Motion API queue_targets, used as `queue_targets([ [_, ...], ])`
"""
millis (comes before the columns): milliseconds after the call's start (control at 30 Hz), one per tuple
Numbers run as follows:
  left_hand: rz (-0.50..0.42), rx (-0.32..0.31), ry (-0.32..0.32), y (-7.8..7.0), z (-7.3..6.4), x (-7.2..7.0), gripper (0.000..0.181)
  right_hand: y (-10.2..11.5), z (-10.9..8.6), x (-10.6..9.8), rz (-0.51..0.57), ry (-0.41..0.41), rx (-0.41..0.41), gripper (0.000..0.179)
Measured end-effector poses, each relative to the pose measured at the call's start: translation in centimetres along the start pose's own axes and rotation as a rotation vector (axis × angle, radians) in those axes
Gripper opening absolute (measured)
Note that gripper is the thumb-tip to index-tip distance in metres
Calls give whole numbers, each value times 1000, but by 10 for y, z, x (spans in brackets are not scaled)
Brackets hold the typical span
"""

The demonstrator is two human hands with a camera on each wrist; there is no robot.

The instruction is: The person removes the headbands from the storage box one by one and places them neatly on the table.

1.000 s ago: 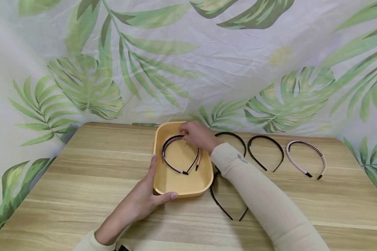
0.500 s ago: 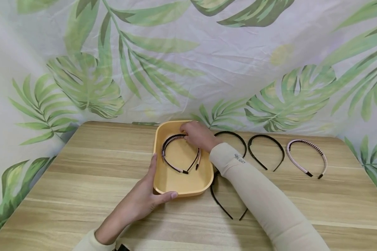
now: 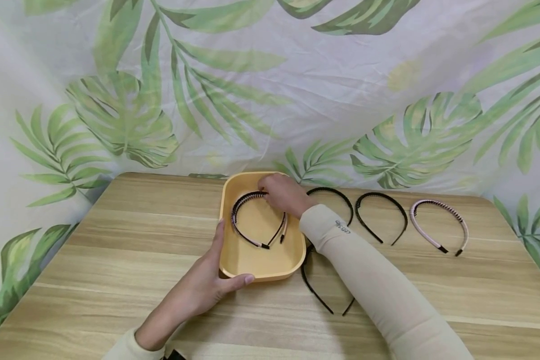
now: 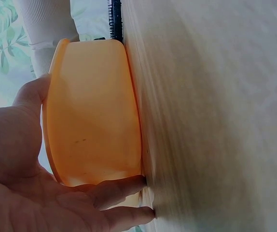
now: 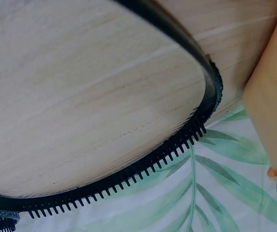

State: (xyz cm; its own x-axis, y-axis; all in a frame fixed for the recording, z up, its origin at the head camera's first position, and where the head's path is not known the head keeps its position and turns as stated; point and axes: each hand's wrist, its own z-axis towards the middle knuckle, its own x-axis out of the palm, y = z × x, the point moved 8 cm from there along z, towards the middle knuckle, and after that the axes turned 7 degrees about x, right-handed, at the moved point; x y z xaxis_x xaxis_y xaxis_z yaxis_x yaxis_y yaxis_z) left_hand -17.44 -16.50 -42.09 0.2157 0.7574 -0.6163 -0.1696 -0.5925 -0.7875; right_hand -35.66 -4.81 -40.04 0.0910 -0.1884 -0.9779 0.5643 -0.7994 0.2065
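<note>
1. The bin (image 3: 261, 265) stood on the counter (image 3: 139, 225), with overlapping inner bands (image 3: 233, 219), black and pink, lying inside it; their arch faced the bin's far side and their tips its near side.
2. The left hand (image 3: 202, 285) was at the bin's near left corner, its grip spread, with the thumb on the near rim and straight fingers along the left wall.
3. The right hand (image 3: 288, 192) was at the bin's far right corner, over the inner bands' arch; whether its grip pinched them could not be told.
4. Just right of the bin lay a toothed band (image 3: 348, 205), black and partly hidden; further right of it came a thin band (image 3: 405, 215), also black, then a pink band (image 3: 416, 228).
5. Off the bin's near right corner lay a lower band (image 3: 310, 285), black, partly covered by the right sleeve (image 3: 369, 270).
6. Behind the bin hung a leaf-print cloth (image 3: 234, 120).
</note>
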Motion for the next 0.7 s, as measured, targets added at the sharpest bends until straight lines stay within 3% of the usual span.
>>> queue_targets([
  [700, -12, -3, 3, -2, 0, -1, 128, -3, 1, -3, 92, 1, 19, 26],
])
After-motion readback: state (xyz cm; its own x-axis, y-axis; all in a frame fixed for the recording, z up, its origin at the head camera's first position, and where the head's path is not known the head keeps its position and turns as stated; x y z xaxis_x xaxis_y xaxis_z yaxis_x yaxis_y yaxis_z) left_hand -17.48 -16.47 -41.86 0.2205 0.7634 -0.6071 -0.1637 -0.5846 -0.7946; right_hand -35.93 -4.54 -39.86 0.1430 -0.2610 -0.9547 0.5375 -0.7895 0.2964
